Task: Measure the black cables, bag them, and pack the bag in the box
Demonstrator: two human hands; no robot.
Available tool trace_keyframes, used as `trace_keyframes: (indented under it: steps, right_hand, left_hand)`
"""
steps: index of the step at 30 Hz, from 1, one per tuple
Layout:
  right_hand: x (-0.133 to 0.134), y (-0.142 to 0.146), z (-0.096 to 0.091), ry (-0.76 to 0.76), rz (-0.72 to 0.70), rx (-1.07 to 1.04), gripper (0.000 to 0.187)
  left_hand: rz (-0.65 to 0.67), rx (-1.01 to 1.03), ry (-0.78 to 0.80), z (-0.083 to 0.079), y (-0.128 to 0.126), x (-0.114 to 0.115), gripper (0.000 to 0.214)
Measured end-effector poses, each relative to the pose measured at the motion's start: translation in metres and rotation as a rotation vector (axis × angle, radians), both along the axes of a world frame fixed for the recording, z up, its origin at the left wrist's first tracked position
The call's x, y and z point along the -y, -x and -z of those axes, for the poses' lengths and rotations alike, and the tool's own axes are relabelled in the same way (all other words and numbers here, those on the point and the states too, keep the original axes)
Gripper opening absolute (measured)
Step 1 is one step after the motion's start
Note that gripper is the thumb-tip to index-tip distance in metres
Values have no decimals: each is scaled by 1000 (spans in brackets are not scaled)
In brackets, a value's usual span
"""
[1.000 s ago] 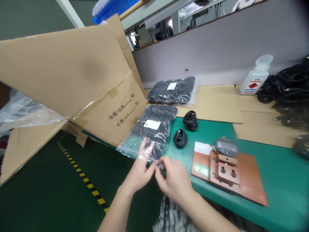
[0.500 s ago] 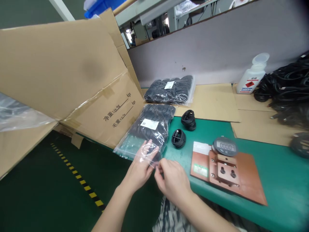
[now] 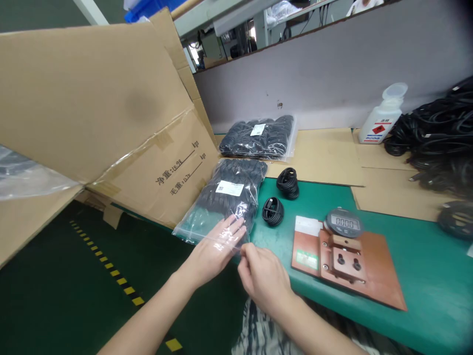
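The clear plastic bag (image 3: 221,209) of black coiled cables lies at the near edge of the green surface (image 3: 424,276), beside the cardboard box (image 3: 111,113). Since a moment ago the left hand (image 3: 214,249) has flattened inside the open mouth; the right hand (image 3: 264,278) pinches its rim, so the opening looks wider.

From my remote view: a green-topped bench (image 3: 424,296) fills the lower right of the frame, with a grey partition wall (image 3: 332,74) along its far edge across the upper right. Dark green floor (image 3: 55,296) occupies the lower left, crossed by a yellow-and-black hazard stripe (image 3: 111,268). At top centre I see metal shelving (image 3: 236,19), brightly lit beyond the partition.
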State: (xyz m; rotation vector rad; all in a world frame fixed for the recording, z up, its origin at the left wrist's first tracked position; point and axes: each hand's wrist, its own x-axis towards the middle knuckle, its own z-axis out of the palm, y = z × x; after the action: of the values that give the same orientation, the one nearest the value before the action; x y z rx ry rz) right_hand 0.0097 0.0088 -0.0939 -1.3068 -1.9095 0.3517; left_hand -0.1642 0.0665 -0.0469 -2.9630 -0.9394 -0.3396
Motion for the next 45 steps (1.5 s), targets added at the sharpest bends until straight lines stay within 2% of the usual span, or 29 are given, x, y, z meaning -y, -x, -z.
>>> trace_keyframes:
  steps: [6,12,18,23,31,42,45]
  right_hand:
    - [0,1,0,7,-11,6,14]
    - [1,0,1,6,-15,-21,14]
    - [1,-1,-2,-3,-10,-37,15]
    - [1,1,1,24,-1,-18,14]
    - [1,1,1,18,6,-11,15]
    - [1,0,0,13,0,-36,15]
    - [2,0,-1,11,5,-45,14]
  left_hand:
    - [-49,-5,122,-1,2,-1,63]
    - [-40,61,119,1,2,-10,61]
    - [163,17,126,-8,-1,-42,63]
    - [283,4,92,-6,-3,-58,58]
    - [205,30,64,7,6,-56,56]
    - [322,-131,-39,0,2,-57,58]
    - [306,-136,-21,3,7,-56,69]
